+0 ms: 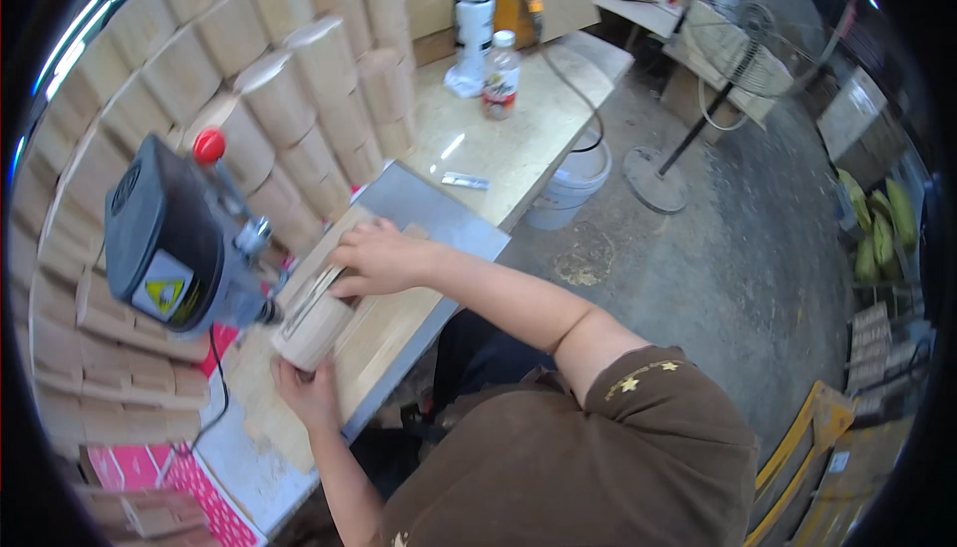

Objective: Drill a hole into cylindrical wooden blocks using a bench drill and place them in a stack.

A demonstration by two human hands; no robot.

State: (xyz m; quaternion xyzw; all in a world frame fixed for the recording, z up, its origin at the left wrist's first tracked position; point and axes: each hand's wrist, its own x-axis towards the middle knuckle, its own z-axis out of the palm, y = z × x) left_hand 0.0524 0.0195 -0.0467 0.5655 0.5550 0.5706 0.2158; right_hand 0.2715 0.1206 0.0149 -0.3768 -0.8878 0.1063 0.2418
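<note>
A pale wooden block (317, 327) with a rounded side and a dark slot-like groove lies on the wooden board (388, 339) of the workbench. My right hand (380, 259) is closed over its far part, fingers and thumb gripping it from above. At the near end, my left hand (308, 393) grips the block low down between thumb and fingers. Just left of the block stands a dark bench drill press (164, 238) with a red-knobbed lever (209, 146). Its chuck (267, 312) points at the block's edge; whether the bit touches the wood I cannot tell.
Tall stacks of similar wooden blocks (199, 73) wall in the left and back. A spray can (474, 23), a drink bottle (501, 76) and a cardboard box (435, 10) stand on the table beyond. A white bucket (570, 188) and a pedestal fan (655, 180) are on the floor.
</note>
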